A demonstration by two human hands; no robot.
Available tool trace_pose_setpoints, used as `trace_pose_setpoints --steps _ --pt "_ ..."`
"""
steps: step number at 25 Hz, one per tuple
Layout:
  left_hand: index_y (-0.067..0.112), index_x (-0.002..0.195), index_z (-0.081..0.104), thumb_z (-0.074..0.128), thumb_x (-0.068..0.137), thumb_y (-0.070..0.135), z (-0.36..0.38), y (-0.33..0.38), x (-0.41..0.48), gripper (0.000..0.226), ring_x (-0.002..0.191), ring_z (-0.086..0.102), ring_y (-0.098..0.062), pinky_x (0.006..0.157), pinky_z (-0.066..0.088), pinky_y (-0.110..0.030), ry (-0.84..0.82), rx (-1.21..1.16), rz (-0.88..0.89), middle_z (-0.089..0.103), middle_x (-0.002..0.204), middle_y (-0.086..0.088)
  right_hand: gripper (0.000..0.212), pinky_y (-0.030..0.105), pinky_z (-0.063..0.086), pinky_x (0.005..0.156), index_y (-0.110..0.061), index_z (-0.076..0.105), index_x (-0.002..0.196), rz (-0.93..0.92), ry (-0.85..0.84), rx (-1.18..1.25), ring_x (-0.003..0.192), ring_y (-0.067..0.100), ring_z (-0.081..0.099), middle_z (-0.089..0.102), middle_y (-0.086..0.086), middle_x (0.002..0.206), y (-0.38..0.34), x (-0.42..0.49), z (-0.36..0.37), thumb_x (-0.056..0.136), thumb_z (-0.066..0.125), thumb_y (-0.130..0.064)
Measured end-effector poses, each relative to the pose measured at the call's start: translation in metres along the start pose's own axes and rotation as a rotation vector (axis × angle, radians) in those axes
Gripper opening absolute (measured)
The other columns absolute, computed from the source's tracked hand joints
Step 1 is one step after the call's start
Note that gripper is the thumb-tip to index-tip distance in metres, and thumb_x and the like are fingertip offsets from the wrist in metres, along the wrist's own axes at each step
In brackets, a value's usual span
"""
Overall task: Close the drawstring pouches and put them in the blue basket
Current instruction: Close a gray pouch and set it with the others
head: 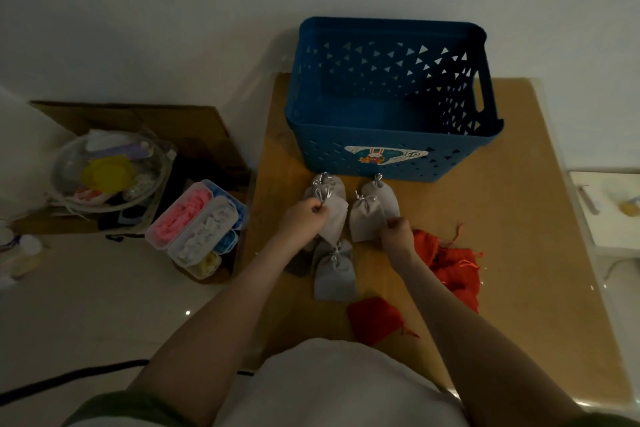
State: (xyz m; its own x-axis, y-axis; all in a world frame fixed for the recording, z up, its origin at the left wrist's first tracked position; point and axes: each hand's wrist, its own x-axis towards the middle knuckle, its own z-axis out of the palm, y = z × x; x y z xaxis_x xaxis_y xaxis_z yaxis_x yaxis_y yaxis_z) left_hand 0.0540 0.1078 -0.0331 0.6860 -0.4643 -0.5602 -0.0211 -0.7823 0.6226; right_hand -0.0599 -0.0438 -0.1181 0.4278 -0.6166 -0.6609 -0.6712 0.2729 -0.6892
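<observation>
A sticker (386, 154) on the blue basket (391, 149) reads "EP".

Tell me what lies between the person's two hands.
In the head view, two lie there side by side: the left grey pouch, whose cord the left hand pinches, and the right grey pouch, beside the right hand.

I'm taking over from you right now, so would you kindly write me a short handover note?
Left hand: pinches the drawstring of a grey pouch.
Right hand: seems to grip the lower edge of a second grey pouch.
Other grey pouches and red pouches lie on the table in front of the blue basket.
Done: no pouch shows in the basket.
Left: close the pouches and move them all in.
</observation>
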Motion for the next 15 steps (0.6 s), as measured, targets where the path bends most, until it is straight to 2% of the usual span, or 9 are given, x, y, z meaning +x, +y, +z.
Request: trace_pose_setpoints --steps 2,4,6,7,9,10,12,15 --pt "0.016 0.112 0.057 0.044 0.098 0.032 0.0 0.003 -0.001 0.025 0.088 0.056 -0.017 0.074 0.044 -0.03 -0.005 0.003 0.021 0.061 0.102 -0.007 0.031 0.039 0.051 0.069 0.004 0.048 0.12 0.06 0.007 -0.157 0.08 0.024 0.057 0.056 0.012 0.093 -0.002 -0.003 -0.003 0.091 0.049 -0.007" --pt "0.016 0.105 0.058 0.044 0.098 0.032 0.0 0.005 -0.003 0.023 0.083 0.057 -0.018 0.07 0.044 -0.03 -0.016 0.028 0.066 0.062 0.1 -0.01 0.041 0.043 0.05 0.085 0.005 0.046 0.124 0.006 0.069 -0.323 0.096 0.031 0.058 0.057 0.017 0.108 -0.011 -0.011 -0.003 0.094 0.051 -0.022" --pt "0.02 0.102 0.058 0.045 0.098 0.034 -0.001 0.008 -0.005 0.02 0.084 0.056 -0.015 0.071 0.044 -0.029 -0.034 0.047 0.109 0.062 0.1 -0.008 0.044 0.044 0.045 0.095 0.0 0.049 0.124 -0.15 0.107 -0.362 0.113 0.034 0.051 0.052 0.017 0.121 -0.025 -0.023 -0.004 0.095 0.052 -0.034" --pt "0.022 0.106 0.058 0.045 0.098 0.036 -0.003 0.01 -0.006 0.021 0.088 0.056 -0.014 0.074 0.044 -0.028 -0.052 0.043 0.122 0.062 0.102 -0.005 0.039 0.04 0.046 0.092 -0.004 0.053 0.121 -0.221 0.027 -0.252 0.11 0.031 0.053 0.054 0.013 0.116 -0.034 -0.029 -0.005 0.096 0.052 -0.034" --pt "0.021 0.119 0.058 0.047 0.097 0.039 -0.006 0.014 -0.008 0.031 0.097 0.055 -0.012 0.079 0.046 -0.027 -0.093 0.02 0.15 0.059 0.108 0.001 0.029 0.029 0.05 0.073 -0.011 0.058 0.112 -0.258 -0.354 0.072 0.088 0.02 0.059 0.06 0.006 0.098 -0.053 -0.05 -0.007 0.099 0.046 -0.034" --pt "0.02 0.123 0.058 0.048 0.096 0.039 -0.008 0.016 -0.01 0.035 0.1 0.055 -0.012 0.08 0.046 -0.026 -0.105 -0.003 0.168 0.059 0.112 0.001 0.028 0.024 0.048 0.067 -0.012 0.06 0.107 -0.267 -0.506 0.15 0.078 0.015 0.059 0.06 0.003 0.091 -0.06 -0.058 -0.009 0.1 0.043 -0.034" --pt "0.018 0.124 0.058 0.051 0.095 0.04 -0.014 0.016 -0.016 0.037 0.101 0.057 -0.013 0.081 0.047 -0.027 -0.097 -0.089 0.197 0.061 0.114 -0.001 0.023 0.02 0.044 0.061 -0.013 0.062 0.1 -0.331 -0.595 0.166 0.067 0.009 0.055 0.06 0.0 0.083 -0.067 -0.068 -0.009 0.099 0.045 -0.029" --pt "0.019 0.119 0.06 0.053 0.093 0.043 -0.026 0.017 -0.027 0.036 0.097 0.06 -0.014 0.083 0.051 -0.032 -0.082 -0.182 0.193 0.063 0.107 -0.001 0.018 0.021 0.039 0.056 -0.008 0.059 0.093 -0.365 -0.568 0.219 0.058 0.007 0.049 0.055 0.002 0.077 -0.073 -0.073 -0.007 0.098 0.048 -0.021"
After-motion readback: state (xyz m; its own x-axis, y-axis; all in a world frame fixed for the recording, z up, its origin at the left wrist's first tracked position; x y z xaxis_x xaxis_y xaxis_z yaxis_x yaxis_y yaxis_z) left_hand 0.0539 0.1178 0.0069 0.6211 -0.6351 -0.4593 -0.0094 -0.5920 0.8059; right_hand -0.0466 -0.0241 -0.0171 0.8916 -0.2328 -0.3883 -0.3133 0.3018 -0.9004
